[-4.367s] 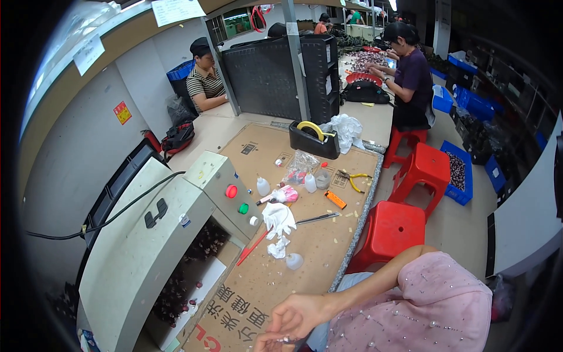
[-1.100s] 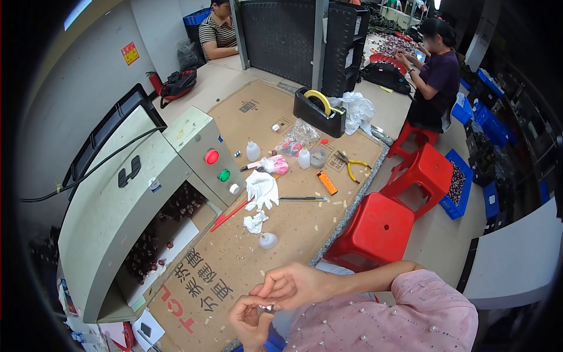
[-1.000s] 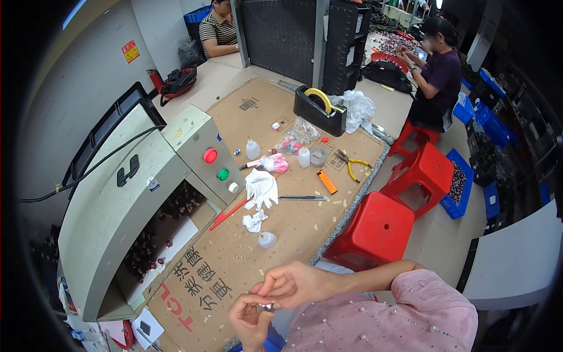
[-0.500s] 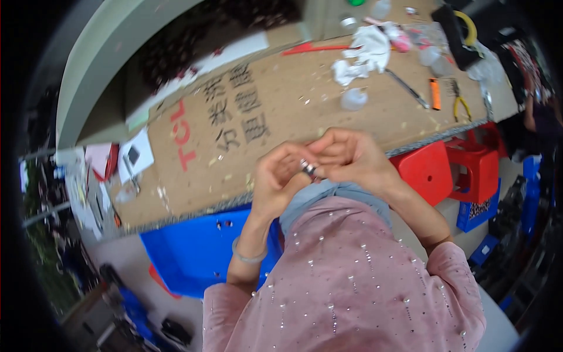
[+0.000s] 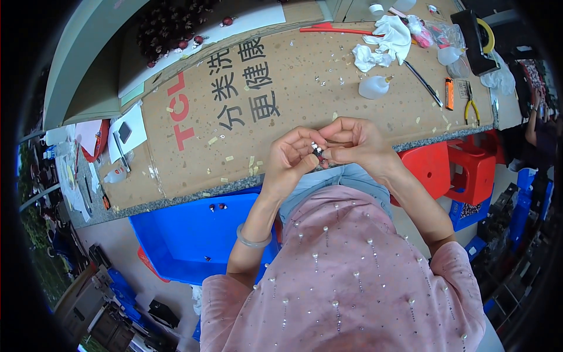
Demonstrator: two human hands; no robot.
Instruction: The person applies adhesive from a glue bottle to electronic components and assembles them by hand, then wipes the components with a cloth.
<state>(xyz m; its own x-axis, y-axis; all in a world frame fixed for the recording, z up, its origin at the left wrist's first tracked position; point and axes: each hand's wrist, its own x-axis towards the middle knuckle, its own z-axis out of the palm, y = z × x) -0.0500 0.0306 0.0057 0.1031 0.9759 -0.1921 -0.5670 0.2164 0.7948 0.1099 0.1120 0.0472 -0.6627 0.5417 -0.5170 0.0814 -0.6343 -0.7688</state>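
My left hand (image 5: 288, 159) and my right hand (image 5: 359, 145) meet in front of my body, just over the table's near edge. Between their fingertips is a small piece (image 5: 317, 150), dark below with white or silvery parts on top; its exact kind is too small to make out. The fingers of both hands are closed in a pinch on it and hide part of it. Under my left forearm hangs a blue tray (image 5: 170, 234), with a few small dark red pieces (image 5: 217, 207) lying in it.
Cardboard covers the table (image 5: 193, 158), dotted with yellowish scraps. Toward the back right are a white squeeze bottle (image 5: 374, 87), white gloves (image 5: 392, 36), an orange cutter (image 5: 448, 94), pliers (image 5: 471, 107) and a tape dispenser (image 5: 469, 44). Dark red pieces (image 5: 170, 29) are heaped on a shelf; red stools (image 5: 425, 170) stand right.
The whole view has shifted a little and become sharper. Both hands still pinch the small piece, whose white or silvery top shows more clearly now.
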